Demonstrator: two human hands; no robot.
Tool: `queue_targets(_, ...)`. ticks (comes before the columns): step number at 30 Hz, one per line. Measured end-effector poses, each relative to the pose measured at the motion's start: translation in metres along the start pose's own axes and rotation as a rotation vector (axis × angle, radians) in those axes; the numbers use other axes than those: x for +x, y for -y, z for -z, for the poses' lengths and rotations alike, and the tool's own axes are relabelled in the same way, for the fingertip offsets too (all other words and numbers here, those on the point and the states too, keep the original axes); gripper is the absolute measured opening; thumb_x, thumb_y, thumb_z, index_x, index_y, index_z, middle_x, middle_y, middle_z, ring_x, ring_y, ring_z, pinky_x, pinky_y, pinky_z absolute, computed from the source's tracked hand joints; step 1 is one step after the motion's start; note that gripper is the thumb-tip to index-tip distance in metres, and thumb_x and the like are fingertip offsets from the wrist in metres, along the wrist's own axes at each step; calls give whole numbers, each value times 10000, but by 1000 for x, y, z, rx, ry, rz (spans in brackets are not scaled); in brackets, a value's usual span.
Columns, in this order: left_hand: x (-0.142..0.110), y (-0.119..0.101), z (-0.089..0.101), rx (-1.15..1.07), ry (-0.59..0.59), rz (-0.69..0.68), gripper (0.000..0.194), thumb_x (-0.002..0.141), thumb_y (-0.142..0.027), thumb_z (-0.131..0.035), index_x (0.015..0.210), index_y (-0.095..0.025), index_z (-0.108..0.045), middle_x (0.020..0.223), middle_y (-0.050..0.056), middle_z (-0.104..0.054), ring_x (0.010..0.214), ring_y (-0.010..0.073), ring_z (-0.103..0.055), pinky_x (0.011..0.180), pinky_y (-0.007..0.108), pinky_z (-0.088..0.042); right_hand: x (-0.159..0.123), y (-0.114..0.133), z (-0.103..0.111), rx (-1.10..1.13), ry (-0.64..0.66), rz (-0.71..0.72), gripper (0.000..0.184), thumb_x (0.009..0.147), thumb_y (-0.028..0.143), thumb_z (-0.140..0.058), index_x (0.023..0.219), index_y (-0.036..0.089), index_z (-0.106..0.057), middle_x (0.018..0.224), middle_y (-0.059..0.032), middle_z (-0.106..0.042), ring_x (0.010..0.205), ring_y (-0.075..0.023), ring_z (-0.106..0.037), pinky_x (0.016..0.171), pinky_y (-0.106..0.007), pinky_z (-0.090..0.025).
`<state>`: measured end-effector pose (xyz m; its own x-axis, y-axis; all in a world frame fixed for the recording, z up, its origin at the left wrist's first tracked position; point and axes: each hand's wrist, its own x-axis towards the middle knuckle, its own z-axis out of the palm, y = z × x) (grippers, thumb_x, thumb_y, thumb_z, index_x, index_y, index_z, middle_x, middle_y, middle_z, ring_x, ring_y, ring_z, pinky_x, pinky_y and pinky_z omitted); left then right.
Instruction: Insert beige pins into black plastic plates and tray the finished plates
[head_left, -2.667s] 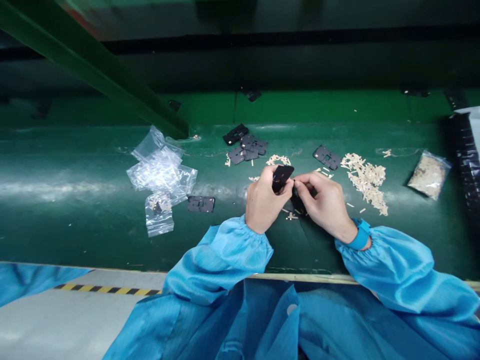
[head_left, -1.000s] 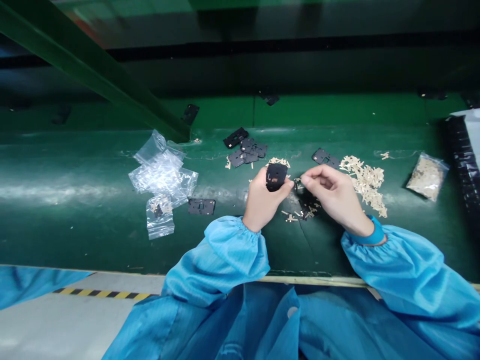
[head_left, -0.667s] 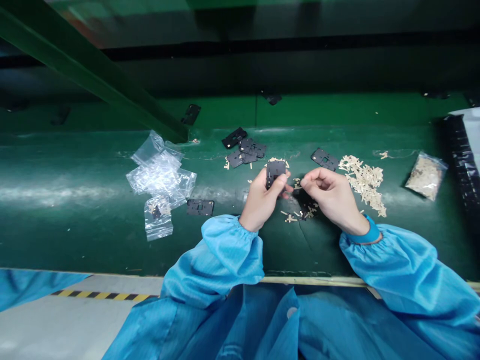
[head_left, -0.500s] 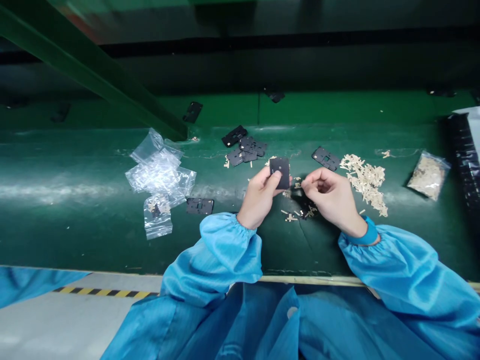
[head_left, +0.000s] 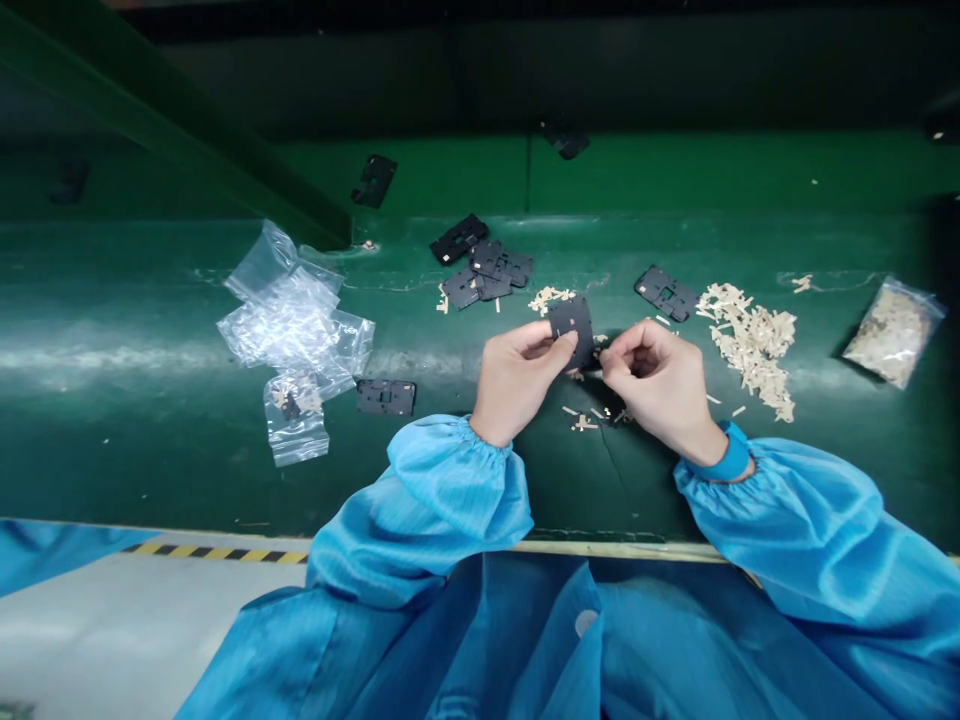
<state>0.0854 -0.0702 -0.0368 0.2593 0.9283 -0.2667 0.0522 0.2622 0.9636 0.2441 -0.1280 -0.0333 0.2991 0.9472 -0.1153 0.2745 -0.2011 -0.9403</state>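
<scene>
My left hand (head_left: 517, 380) grips a flat black plastic plate (head_left: 571, 320) between thumb and fingers, held tilted above the bench. Just right of the plate, my right hand (head_left: 656, 380) is closed in a pinch; whatever its fingertips hold is too small to make out. Small cream-coloured pieces (head_left: 581, 418) and dark bits lie on the bench below and between the hands. A large heap of cream pieces (head_left: 754, 345) spreads to the right of my right hand. Beyond that hand rests another black plate (head_left: 666, 293) with a cut-out.
Several black plates (head_left: 480, 270) are piled behind my left hand, and a single plate (head_left: 386, 396) lies further left. Clear zip bags (head_left: 296, 310) are heaped at the left. A filled bag (head_left: 892, 330) lies far right. A green beam (head_left: 187, 130) slants across the upper left.
The plate in my left hand has turned and tilted, and shifted slightly right and up. My right hand keeps its pinch beside it. The whole view has shifted a little.
</scene>
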Motion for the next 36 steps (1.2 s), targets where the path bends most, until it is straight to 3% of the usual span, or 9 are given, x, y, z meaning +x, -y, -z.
queue_targets(18,-3,-5,-2,44,-39,-32,186,829,-329,-719,722,-179,-745,711,-9,-701,666,143,-650,656,264,-581,-1,0,-2,-70,-10,54,132,802,200,-700,733,223,-590,657,8,-636,545,-125,-559,499,-263,-427)
queue_targets(36,-5,-6,-3,64,-45,-31,155,831,-317,-706,766,-185,-756,715,-9,-713,680,151,-666,656,265,-573,-2,1,-1,-67,7,43,128,806,221,-711,739,221,-602,653,6,-641,539,-126,-542,490,-262,-416)
